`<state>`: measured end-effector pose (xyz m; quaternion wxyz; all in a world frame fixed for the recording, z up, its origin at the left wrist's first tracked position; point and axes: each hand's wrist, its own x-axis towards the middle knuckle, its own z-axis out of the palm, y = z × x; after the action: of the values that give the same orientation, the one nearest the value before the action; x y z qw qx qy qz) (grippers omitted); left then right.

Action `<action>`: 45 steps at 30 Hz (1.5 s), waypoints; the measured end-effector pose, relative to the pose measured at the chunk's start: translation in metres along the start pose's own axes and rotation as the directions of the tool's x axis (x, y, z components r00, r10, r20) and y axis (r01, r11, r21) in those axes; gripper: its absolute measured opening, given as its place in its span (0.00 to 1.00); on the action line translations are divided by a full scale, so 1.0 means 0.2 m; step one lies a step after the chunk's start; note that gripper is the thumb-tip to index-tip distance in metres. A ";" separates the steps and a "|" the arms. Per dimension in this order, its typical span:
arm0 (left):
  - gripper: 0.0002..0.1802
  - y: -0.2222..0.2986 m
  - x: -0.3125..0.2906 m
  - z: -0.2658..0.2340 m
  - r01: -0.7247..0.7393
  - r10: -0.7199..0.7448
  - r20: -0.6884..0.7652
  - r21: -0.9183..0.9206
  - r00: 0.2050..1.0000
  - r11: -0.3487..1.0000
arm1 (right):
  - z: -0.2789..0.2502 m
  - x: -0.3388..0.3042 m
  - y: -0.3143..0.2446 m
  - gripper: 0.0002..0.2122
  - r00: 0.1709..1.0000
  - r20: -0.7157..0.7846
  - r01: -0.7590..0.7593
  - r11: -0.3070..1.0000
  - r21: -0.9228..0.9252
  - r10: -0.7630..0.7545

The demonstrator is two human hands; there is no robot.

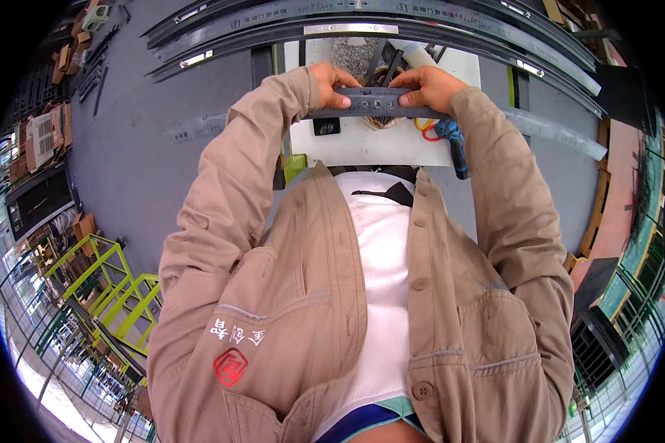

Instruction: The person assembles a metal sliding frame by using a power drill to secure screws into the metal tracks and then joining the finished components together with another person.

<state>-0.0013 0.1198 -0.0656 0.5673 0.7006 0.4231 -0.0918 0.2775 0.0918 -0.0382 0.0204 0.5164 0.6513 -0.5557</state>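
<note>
Across the front of me runs a long dark grey metal profile (377,105) with a few small holes near its middle. My left hand (331,86) grips it left of those holes, thumb on the near face and fingers over the far edge. On the other side of the holes, my right hand (430,90) grips it in the same way. Under the profile a round container (380,124) of small dark parts is partly hidden. A blue cordless drill (454,144) lies near my right wrist, beside red and yellow loops (425,130).
Beyond my hands, several long grey profiles (436,16) lie crosswise, with silver fittings (351,29). A white tabletop (362,153) sits beneath, bearing a small black box (326,126). Yellow-green metal frames (100,273) stand at far left; cartons (46,140) line that side.
</note>
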 end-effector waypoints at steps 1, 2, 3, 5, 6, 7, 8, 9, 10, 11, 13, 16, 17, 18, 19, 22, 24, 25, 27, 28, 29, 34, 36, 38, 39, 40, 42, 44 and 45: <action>0.29 0.01 0.00 0.00 0.014 -0.014 0.005 -0.025 1.000 1.000 | 0.01 -0.01 0.00 0.20 1.000 -0.015 0.008 1.000 -0.013 -0.008; 0.29 0.01 -0.01 0.00 0.007 -0.007 -0.001 -0.025 1.000 1.000 | 0.01 -0.01 0.00 0.20 0.999 -0.029 0.016 1.000 -0.026 -0.017; 0.29 0.02 -0.02 0.01 0.001 -0.001 -0.007 -0.027 1.000 1.000 | 0.01 -0.01 0.00 0.20 1.000 -0.022 0.019 1.000 -0.023 -0.019; 0.29 0.04 -0.02 0.00 0.007 -0.008 -0.011 -0.032 1.000 0.999 | 0.00 -0.01 0.01 0.20 1.000 -0.007 0.025 1.000 -0.018 -0.025; 0.29 0.05 -0.03 0.00 0.020 -0.020 -0.009 -0.037 1.000 0.999 | 0.00 -0.01 0.01 0.20 1.000 -0.007 0.021 1.000 -0.011 -0.021; 0.29 0.05 -0.03 0.00 0.033 -0.033 -0.006 -0.041 0.999 0.999 | 0.00 -0.01 0.01 0.20 1.000 -0.009 0.016 1.000 -0.003 -0.016; 0.28 0.05 -0.03 0.00 0.015 -0.015 -0.009 -0.027 1.000 1.000 | 0.00 -0.01 0.01 0.20 1.000 -0.010 0.012 1.000 0.004 -0.012; 0.28 0.05 -0.03 0.00 -0.002 0.002 -0.012 -0.012 1.000 1.000 | 0.00 -0.01 0.01 0.20 1.000 -0.016 0.010 1.000 -0.013 -0.010; 0.28 0.05 -0.04 0.00 -0.019 0.019 -0.014 0.002 1.000 1.000 | 0.00 -0.01 0.00 0.20 1.000 -0.023 0.008 1.000 -0.030 -0.009; 0.28 0.05 -0.04 0.00 -0.010 0.010 -0.021 -0.010 1.000 1.000 | 0.00 -0.02 -0.01 0.20 1.000 -0.030 0.006 0.999 -0.047 -0.007; 0.28 0.06 -0.04 0.01 0.007 -0.008 -0.033 -0.031 0.999 0.999 | 0.00 -0.02 -0.01 0.20 0.999 -0.047 -0.012 0.998 -0.068 0.009; 0.27 0.05 -0.04 0.01 -0.004 0.003 -0.026 -0.061 1.000 0.998 | 0.00 -0.02 -0.01 0.20 0.998 -0.055 -0.009 0.996 -0.092 0.003; 0.27 0.04 -0.04 0.01 -0.010 0.009 -0.026 -0.055 1.000 0.998 | 0.00 -0.02 -0.01 0.20 0.998 -0.055 -0.002 0.995 -0.098 -0.004; 0.27 0.04 -0.03 0.01 -0.018 0.017 -0.025 -0.049 1.000 0.999 | 0.00 -0.02 -0.01 0.20 0.998 -0.058 0.003 0.995 -0.102 -0.009; 0.27 0.03 -0.03 0.01 -0.026 0.025 -0.024 -0.043 0.999 0.999 | 0.00 -0.02 -0.01 0.20 0.998 -0.060 0.008 0.994 -0.105 -0.014; 0.27 0.04 -0.02 0.01 -0.035 0.035 -0.018 -0.015 0.999 0.999 | 0.01 -0.01 0.01 0.19 0.997 -0.072 -0.004 0.996 -0.086 -0.002; 0.27 0.05 -0.03 0.01 -0.014 0.014 -0.011 -0.017 1.000 1.000 | 0.02 -0.01 0.01 0.19 0.997 -0.081 -0.002 0.997 -0.076 -0.004; 0.27 0.06 -0.04 0.01 -0.002 0.002 -0.009 -0.018 1.000 1.000 | 0.02 -0.02 0.01 0.19 0.996 -0.087 0.007 0.997 -0.078 -0.014; 0.25 0.04 -0.04 0.03 -0.027 0.026 -0.056 -0.032 0.998 0.999 | 0.02 -0.03 0.00 0.18 0.994 -0.102 0.021 0.994 -0.106 -0.032; 0.25 0.02 -0.03 0.04 -0.042 0.038 -0.080 -0.037 0.996 0.998 | 0.02 -0.04 -0.02 0.18 0.993 -0.112 0.025 0.991 -0.132 -0.040; 0.25 0.00 -0.04 0.06 -0.101 0.106 -0.152 0.039 0.983 0.994 | 0.03 -0.06 -0.03 0.18 0.991 -0.121 0.030 0.987 -0.159 -0.050; 0.24 0.14 -0.22 0.16 -0.192 0.364 -0.360 0.432 0.859 0.881 | 0.18 -0.15 0.07 0.14 0.828 -0.351 0.221 0.829 -0.514 -0.438; 0.22 0.08 -0.25 0.29 -0.203 0.504 -0.416 0.583 0.757 0.787 | 0.27 -0.20 0.12 0.13 0.637 -0.377 0.318 0.675 -0.666 -0.672; 0.23 0.05 -0.30 0.40 -0.213 0.600 -0.466 0.646 0.650 0.733 | 0.33 -0.23 0.13 0.14 0.594 -0.358 0.312 0.617 -0.723 -0.720; 0.24 0.06 -0.32 0.43 -0.199 0.611 -0.471 0.664 0.636 0.720 | 0.34 -0.25 0.14 0.15 0.598 -0.333 0.281 0.580 -0.764 -0.729; 0.25 0.06 -0.32 0.45 -0.185 0.622 -0.475 0.683 0.622 0.707 | 0.36 -0.26 0.14 0.15 0.605 -0.337 0.272 0.585 -0.764 -0.722; 0.26 0.07 -0.34 0.47 -0.169 0.633 -0.480 0.700 0.608 0.694 | 0.38 -0.27 0.15 0.16 0.610 -0.346 0.251 0.588 -0.769 -0.713; 0.26 0.08 -0.34 0.46 -0.166 0.632 -0.480 0.702 0.608 0.693 | 0.39 -0.28 0.16 0.15 0.616 -0.368 0.264 0.622 -0.737 -0.697; 0.26 0.08 -0.34 0.46 -0.164 0.627 -0.484 0.697 0.611 0.698 | 0.38 -0.28 0.14 0.15 0.617 -0.377 0.272 0.637 -0.722 -0.691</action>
<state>0.0004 0.0060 -0.0449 0.1244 0.8994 0.3755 0.1863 0.2817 -0.0065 -0.0531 -0.1943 0.4263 0.8782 -0.0966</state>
